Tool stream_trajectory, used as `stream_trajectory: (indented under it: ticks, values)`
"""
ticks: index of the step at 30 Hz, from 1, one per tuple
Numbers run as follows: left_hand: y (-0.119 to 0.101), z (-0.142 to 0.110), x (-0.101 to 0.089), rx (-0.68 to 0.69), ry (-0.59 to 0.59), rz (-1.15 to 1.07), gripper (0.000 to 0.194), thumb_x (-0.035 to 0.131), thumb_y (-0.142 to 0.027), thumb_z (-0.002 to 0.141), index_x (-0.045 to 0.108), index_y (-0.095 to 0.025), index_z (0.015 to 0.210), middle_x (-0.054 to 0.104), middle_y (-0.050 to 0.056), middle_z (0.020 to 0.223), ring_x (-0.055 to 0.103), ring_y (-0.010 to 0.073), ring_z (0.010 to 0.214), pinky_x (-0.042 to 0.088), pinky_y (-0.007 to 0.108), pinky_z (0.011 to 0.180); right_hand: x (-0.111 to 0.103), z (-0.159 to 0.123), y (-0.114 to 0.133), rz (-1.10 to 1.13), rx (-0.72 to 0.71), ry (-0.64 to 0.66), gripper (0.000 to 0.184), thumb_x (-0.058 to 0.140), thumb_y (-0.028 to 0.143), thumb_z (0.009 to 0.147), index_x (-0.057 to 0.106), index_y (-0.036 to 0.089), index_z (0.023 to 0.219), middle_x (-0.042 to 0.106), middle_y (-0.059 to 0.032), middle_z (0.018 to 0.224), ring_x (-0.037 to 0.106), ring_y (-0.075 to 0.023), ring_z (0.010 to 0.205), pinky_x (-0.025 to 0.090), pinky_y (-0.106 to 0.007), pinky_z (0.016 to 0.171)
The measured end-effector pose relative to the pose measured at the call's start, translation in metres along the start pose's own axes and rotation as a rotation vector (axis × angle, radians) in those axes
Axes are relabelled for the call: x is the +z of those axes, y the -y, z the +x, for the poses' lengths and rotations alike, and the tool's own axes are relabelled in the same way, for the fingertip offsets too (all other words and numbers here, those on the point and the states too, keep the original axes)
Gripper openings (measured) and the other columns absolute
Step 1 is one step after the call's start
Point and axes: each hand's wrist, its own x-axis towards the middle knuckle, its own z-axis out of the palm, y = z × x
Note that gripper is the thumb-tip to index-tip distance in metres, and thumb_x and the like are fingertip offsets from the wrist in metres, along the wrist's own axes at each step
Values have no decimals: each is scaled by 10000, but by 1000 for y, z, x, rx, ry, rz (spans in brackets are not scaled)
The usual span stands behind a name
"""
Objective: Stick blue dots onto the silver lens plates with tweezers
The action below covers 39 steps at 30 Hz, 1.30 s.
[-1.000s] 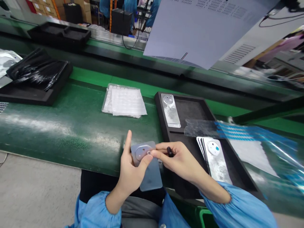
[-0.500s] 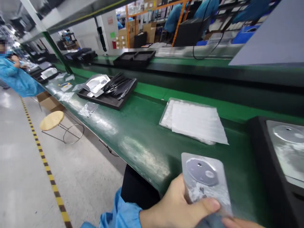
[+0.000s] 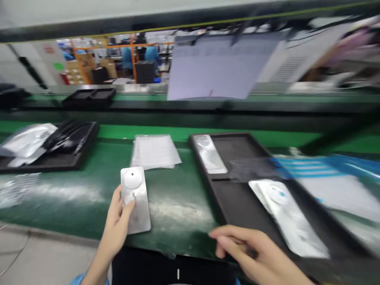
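Green bench (image 3: 178, 209): I've got left hand (image 3: 115, 213) pinching a film-covered metal plate (image 3: 139, 209), right hand (image 3: 240, 247) curled near a black tray (image 3: 225, 135), maybe on a small dark item (image 3: 252, 253), blurred; next move needs that hand.

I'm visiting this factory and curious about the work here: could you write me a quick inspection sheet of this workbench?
Surface: green bench mat.
Job's things: silver phone-back panel held up; two more panels lie in a black foam tray.
Clutter: clear plastic tray, foil bags, blue-striped film.
Hands: left hand grips the panel; right hand holds a small dark item, blurred.
Cables: thin wire on the floor.
Surroundings: blue-gowned workers, cardboard boxes.
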Motion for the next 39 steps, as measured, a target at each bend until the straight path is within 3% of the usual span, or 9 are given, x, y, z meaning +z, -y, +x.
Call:
stream_trajectory:
  ticks: [4, 7, 13, 18, 23, 27, 29, 34, 39]
  values:
    - [6, -41, 80, -113, 363, -179, 751, 713, -539, 911, 419, -200, 1513, 759, 154, 1282, 740, 301, 1161, 588, 333, 926, 9, 4, 5, 42, -86, 23, 476, 591, 608, 940, 769, 170, 999, 770, -67, 815, 709, -228, 771, 563, -303, 716]
    - [10, -55, 114, -112, 426, -210, 785, 695, -548, 929, 370, -227, 1567, 743, 153, 1305, 737, 286, 1160, 581, 354, 960, -11, 21, 7, -99, -211, -87, 502, 446, 561, 1001, 643, 179, 742, 675, -36, 668, 615, -182, 644, 484, -274, 583]
    - [17, -43, 116, -26, 314, 47, 584, 634, -527, 965, 525, -227, 1453, 717, 162, 1282, 696, 286, 1221, 560, 340, 939, -95, 113, 25, -457, -172, -335, 444, 577, 411, 1005, 509, 194, 624, 533, 23, 618, 562, -161, 656, 455, -295, 653]
    - [21, -44, 114, -2, 285, 70, 517, 661, -538, 942, 605, -224, 1349, 745, 147, 1186, 723, 289, 1136, 573, 356, 899, -117, 172, 42, -652, -38, -375, 267, 672, 416, 1022, 687, 149, 1010, 702, -18, 961, 686, -181, 830, 587, -364, 787]
    - [27, -40, 110, -13, 268, -19, 564, 724, -599, 874, 633, -210, 1273, 761, 137, 1115, 734, 284, 1089, 595, 362, 908, -139, 112, 23, -841, 54, -502, 321, 546, 434, 1070, 710, 171, 1151, 746, -143, 1159, 699, -284, 1095, 525, -381, 896]
    - [29, -41, 111, -42, 252, 18, 567, 694, -636, 876, 649, -223, 1262, 758, 127, 1140, 726, 296, 1128, 594, 345, 890, -148, 38, -24, -930, 256, -516, 390, 825, 542, 797, 741, 165, 850, 777, -180, 909, 749, -393, 893, 512, -376, 682]
    - [28, -43, 112, -41, 248, 62, 565, 671, -644, 885, 653, -226, 1265, 757, 134, 1163, 723, 304, 1139, 591, 345, 874, -145, 17, -47, -921, 307, -536, 422, 873, 562, 712, 753, 188, 865, 787, -158, 917, 756, -386, 878, 510, -359, 654]
    - [24, -44, 115, 6, 267, 124, 552, 680, -638, 878, 655, -225, 1243, 763, 134, 1147, 732, 299, 1107, 591, 352, 874, -135, 10, -74, -836, 322, -667, 503, 794, 648, 762, 772, 244, 1061, 800, -121, 953, 753, -361, 867, 510, -350, 636]
    - [26, -43, 113, 9, 231, 72, 570, 692, -652, 868, 642, -224, 1241, 759, 127, 1137, 730, 296, 1101, 600, 374, 897, -148, 5, -65, -744, 228, -779, 431, 679, 631, 858, 800, 241, 994, 803, -114, 921, 731, -331, 790, 511, -365, 640]
